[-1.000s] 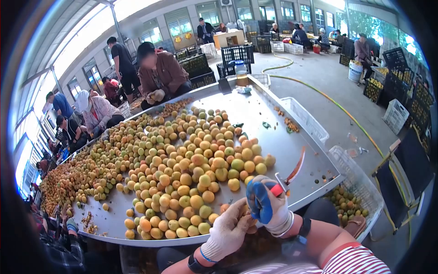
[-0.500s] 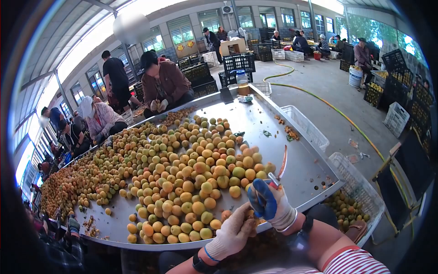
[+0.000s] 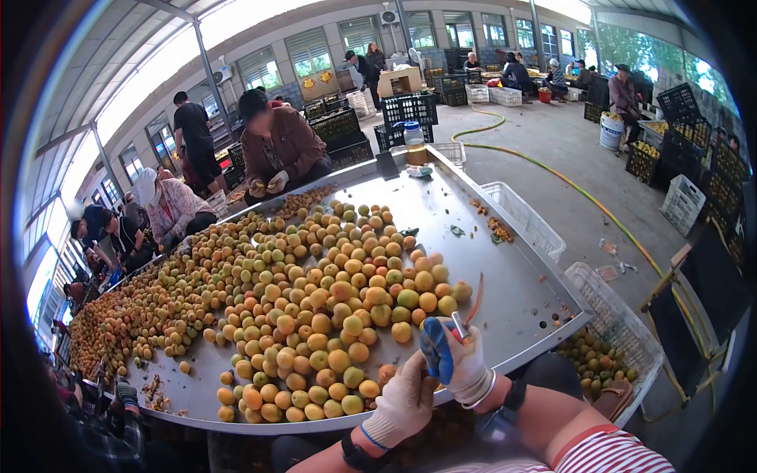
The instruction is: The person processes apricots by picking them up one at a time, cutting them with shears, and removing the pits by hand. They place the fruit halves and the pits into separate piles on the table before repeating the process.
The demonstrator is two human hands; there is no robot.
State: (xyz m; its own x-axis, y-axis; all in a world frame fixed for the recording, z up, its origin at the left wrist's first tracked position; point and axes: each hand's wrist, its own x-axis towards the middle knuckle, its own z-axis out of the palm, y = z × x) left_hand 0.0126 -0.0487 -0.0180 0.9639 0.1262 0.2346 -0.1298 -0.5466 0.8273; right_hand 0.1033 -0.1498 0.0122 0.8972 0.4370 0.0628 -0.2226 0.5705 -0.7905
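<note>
My left hand [image 3: 400, 400], in a white knit glove, is at the near edge of the metal table with its fingers curled together. Whatever they hold is hidden. Touching or almost touching it is my right hand [image 3: 465, 364], in a white glove with blue-coated fingers. It grips a knife [image 3: 475, 299] whose thin curved blade points up and away; a short metal part shows beside the fingers. Just beyond both hands lies a broad heap of apricot-like fruit [image 3: 339, 315], yellow, orange and greenish. One reddish fruit [image 3: 386, 374] sits right beside my left hand.
The raised rim of the metal table [image 3: 544, 339] runs along my right. White crates [image 3: 607, 307] stand beside it, one with fruit inside. A jar [image 3: 414, 142] stands at the far corner. A co-worker [image 3: 284, 150] handles fruit across the table. A folding chair [image 3: 694, 315] is at right.
Both hands have shifted slightly left together. The knife has turned with my right hand, and its blade now sits lower and shows narrower. The co-worker's hands opposite have moved a little apart.
</note>
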